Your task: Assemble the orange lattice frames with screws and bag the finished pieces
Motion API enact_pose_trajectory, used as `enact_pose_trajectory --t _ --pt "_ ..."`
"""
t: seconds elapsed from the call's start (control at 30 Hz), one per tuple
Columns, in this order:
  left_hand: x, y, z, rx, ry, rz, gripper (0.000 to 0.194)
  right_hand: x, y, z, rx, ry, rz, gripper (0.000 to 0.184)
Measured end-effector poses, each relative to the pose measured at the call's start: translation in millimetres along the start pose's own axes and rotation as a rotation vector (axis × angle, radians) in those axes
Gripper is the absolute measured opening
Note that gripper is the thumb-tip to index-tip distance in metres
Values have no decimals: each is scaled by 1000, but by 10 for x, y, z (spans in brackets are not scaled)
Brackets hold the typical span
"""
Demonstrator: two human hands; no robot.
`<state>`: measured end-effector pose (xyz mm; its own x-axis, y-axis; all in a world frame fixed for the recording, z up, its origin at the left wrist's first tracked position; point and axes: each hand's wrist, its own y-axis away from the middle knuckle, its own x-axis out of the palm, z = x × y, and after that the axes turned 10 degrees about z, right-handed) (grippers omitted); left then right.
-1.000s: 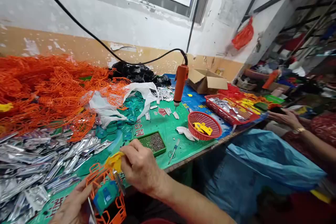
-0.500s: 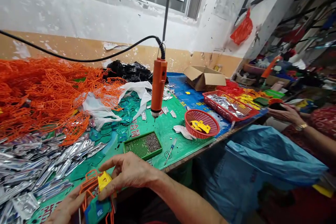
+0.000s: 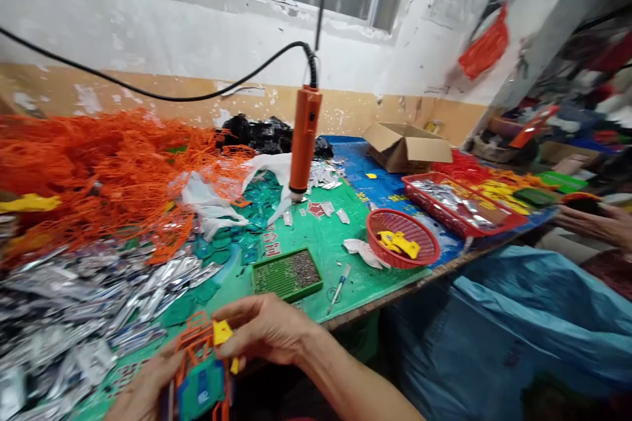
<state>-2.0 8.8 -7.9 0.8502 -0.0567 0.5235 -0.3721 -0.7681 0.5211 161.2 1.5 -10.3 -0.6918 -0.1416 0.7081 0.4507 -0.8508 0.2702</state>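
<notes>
Near the bottom of the view, the left hand (image 3: 143, 391) is curled around the lower left of an orange frame (image 3: 187, 345), cradling it from below, while a teal panel (image 3: 201, 389) sits in the frame's lower part. The right hand (image 3: 264, 329) reaches over from the right, fingers curved and spread above a yellow piece (image 3: 222, 333) at the frame's top; whether it is pinching that piece or only touching it cannot be told. The frame is held low and close to the body, a steady position, with the left hand taking the weight and the right left free for small adjustments. Just beyond the hands lie a green tray of screws (image 3: 287, 274) and a small screwdriver (image 3: 338, 289), both on a green mat (image 3: 316, 256). An orange electric screwdriver (image 3: 305, 141) hangs from a black cord (image 3: 197, 89) farther off, within easy reach. Loose orange frames (image 3: 99, 171) heap up on the left, beside silver packets (image 3: 64, 302). At far right, a co-worker's hand (image 3: 597, 223) rests near a red tray (image 3: 459, 204).
</notes>
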Motion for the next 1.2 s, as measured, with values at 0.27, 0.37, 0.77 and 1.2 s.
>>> enact_pose_trajectory --t 0.27,0.37,0.77,1.2 --pt "284 254 -10 179 89 45 30 9 164 -121 -80 -50 129 55" --pt "245 283 -4 195 114 62 28 25 168 -141 -80 6 126 58" --pt "178 364 -52 162 77 184 38 36 232 -80 -215 78 -152 59" --pt "155 358 64 561 -632 90 35 58 290 -278 -433 114 -155 61"
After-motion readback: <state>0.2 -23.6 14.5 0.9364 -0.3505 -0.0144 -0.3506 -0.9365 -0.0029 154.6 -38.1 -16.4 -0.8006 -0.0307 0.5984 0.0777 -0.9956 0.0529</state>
